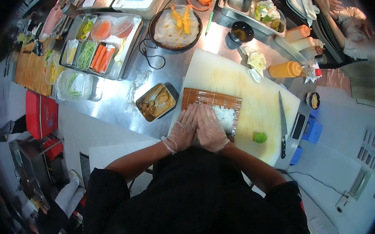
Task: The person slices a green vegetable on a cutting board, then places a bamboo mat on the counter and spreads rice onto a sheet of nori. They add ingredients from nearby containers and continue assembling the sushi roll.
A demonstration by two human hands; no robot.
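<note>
Both my hands wear clear plastic gloves and lie side by side, fingers stretched out, on a brown bamboo rolling mat [213, 96] with a glossy surface like plastic wrap. My left hand [181, 132] covers the mat's left part. Beside it, my right hand [212, 131] rests against the white rice [225, 118], which shows to the right of its fingers; what lies beneath both palms is hidden. Under the mat is a white cutting board [259, 96]. A small green piece, perhaps avocado [260, 137], sits to the mat's right, and a long knife [283, 120] lies farther right.
Left of the board stands a metal container of brown filling [154, 102]. A tray [121, 73] of cut vegetables and a bowl of fried pieces [153, 30] are behind it. A yellow squeeze bottle [284, 69] lies at the back right. Another person's arm [335, 27] shows at far right.
</note>
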